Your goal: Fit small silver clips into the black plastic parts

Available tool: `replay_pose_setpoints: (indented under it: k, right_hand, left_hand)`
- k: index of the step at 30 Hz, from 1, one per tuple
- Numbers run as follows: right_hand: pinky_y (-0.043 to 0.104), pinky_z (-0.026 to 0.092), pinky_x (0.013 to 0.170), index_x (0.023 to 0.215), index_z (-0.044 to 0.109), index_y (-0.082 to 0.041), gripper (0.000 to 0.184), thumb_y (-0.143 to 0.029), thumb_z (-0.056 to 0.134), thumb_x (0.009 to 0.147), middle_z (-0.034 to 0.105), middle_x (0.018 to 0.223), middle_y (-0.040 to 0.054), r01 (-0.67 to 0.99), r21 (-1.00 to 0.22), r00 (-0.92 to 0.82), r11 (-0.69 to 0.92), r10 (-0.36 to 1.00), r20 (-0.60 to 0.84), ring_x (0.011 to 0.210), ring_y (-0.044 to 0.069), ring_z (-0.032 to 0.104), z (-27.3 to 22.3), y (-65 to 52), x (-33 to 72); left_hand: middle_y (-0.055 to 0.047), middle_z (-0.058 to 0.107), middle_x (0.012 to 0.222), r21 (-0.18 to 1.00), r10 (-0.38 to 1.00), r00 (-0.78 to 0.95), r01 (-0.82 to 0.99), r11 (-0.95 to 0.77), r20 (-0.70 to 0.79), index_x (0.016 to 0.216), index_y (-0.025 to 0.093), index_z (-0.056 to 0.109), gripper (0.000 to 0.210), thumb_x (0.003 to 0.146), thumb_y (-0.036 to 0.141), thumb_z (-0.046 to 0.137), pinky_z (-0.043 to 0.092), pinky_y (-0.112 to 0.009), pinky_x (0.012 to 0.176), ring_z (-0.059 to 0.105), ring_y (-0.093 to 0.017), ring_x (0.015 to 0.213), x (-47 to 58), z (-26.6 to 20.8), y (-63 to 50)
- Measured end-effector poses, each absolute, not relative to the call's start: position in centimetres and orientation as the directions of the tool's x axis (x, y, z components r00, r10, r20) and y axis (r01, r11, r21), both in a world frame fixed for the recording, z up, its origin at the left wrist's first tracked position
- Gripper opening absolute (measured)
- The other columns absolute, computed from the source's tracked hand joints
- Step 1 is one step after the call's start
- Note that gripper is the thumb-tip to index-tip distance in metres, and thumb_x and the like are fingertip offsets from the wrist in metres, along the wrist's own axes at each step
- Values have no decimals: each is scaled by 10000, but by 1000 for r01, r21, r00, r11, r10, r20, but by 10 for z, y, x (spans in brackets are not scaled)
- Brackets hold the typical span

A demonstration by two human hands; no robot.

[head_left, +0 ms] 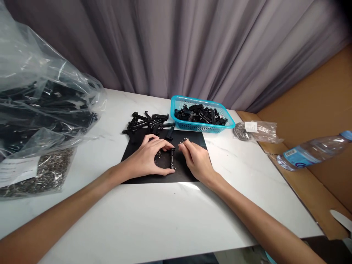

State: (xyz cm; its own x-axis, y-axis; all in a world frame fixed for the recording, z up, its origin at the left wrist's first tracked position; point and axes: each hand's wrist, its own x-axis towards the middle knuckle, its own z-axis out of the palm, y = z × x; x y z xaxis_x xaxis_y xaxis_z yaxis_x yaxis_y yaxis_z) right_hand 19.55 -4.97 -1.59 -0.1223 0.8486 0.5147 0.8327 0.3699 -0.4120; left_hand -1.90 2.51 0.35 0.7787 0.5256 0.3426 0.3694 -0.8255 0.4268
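Observation:
On a black mat, my left hand grips a slim black plastic part by its two ends, between thumb and fingers. A few tiny metal pieces lie on the mat inside the curve of that hand. My right hand is closed just to the right of the part, apart from it. Its thumb and fingertips are pinched together; what they hold, if anything, is too small to name. Small brass-coloured pieces show right by those fingertips.
Several similar black parts are heaped behind the mat. Beside them stands a blue basket full of black parts. Large clear bags fill the left. At right are a small bag, a water bottle and cardboard.

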Motion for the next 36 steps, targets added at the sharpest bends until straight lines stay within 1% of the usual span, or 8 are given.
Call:
replay_pose_setpoints:
  k: [2, 6, 11, 16, 18, 22, 31, 36]
  right_hand:
    - [295, 380, 632, 948, 563, -226, 298, -358, 369, 1132, 720, 831, 49, 869, -378, -115, 320, 872, 475, 724, 200, 675, -16, -49, 194]
    - [294, 352, 608, 999, 578, -234, 220, -326, 420, 1120, 764, 903, 40, 878, -384, -107, 285, 900, 423, 763, 201, 715, -15, -50, 191]
    - [294, 361, 622, 1003, 587, -232, 218, -308, 420, 1120, 775, 937, 47, 886, -368, -133, 282, 915, 380, 799, 203, 726, -13, -50, 190]
    - [296, 352, 627, 998, 591, -229, 229, -305, 415, 1123, 774, 938, 50, 905, -335, -145, 262, 931, 335, 812, 207, 724, -12, -50, 189]
    - [304, 354, 646, 997, 596, -225, 230, -302, 418, 1122, 777, 936, 51, 917, -309, -141, 252, 930, 339, 798, 211, 717, -12, -49, 189]
    - [321, 377, 736, 957, 597, -213, 243, -271, 423, 1117, 784, 912, 59, 933, -271, -125, 238, 918, 377, 753, 212, 694, -13, -47, 190]
    - [330, 388, 772, 943, 596, -214, 249, -265, 424, 1116, 781, 891, 60, 923, -289, -144, 255, 924, 355, 770, 219, 702, -12, -46, 191]
    - [321, 399, 783, 946, 596, -225, 246, -269, 422, 1114, 783, 890, 53, 918, -298, -147, 261, 923, 357, 772, 208, 701, -12, -46, 191]
  left_hand:
    - [-12, 728, 1079, 428, 530, 779, 375, -822, 335, 1199, 250, 624, 643, 718, 621, 835, 286, -489, 1157, 648, -272, 1092, -19, 4, 25]
    - [-20, 726, 1076, 428, 528, 784, 375, -822, 327, 1201, 251, 619, 644, 728, 639, 822, 288, -496, 1156, 652, -270, 1077, -20, 4, 25]
    - [-25, 730, 1062, 434, 536, 778, 380, -817, 329, 1185, 247, 630, 634, 719, 629, 828, 294, -499, 1150, 658, -272, 1060, -20, 5, 24]
    - [-27, 729, 1067, 434, 544, 775, 389, -812, 322, 1196, 244, 632, 646, 712, 620, 836, 291, -496, 1159, 649, -281, 1090, -20, 6, 23]
    - [-23, 727, 1070, 429, 537, 777, 384, -818, 328, 1205, 244, 629, 649, 715, 615, 836, 287, -494, 1160, 654, -274, 1076, -20, 6, 24]
    - [-21, 724, 1077, 413, 516, 788, 370, -832, 335, 1209, 243, 620, 637, 737, 619, 824, 289, -487, 1147, 664, -261, 1045, -20, 6, 24]
    - [-16, 732, 1086, 429, 525, 782, 369, -825, 337, 1215, 254, 625, 622, 728, 579, 835, 296, -495, 1152, 667, -256, 1042, -19, 7, 23]
    - [-22, 735, 1079, 440, 530, 778, 368, -819, 336, 1205, 255, 636, 631, 716, 599, 836, 300, -498, 1151, 666, -264, 1041, -19, 6, 23]
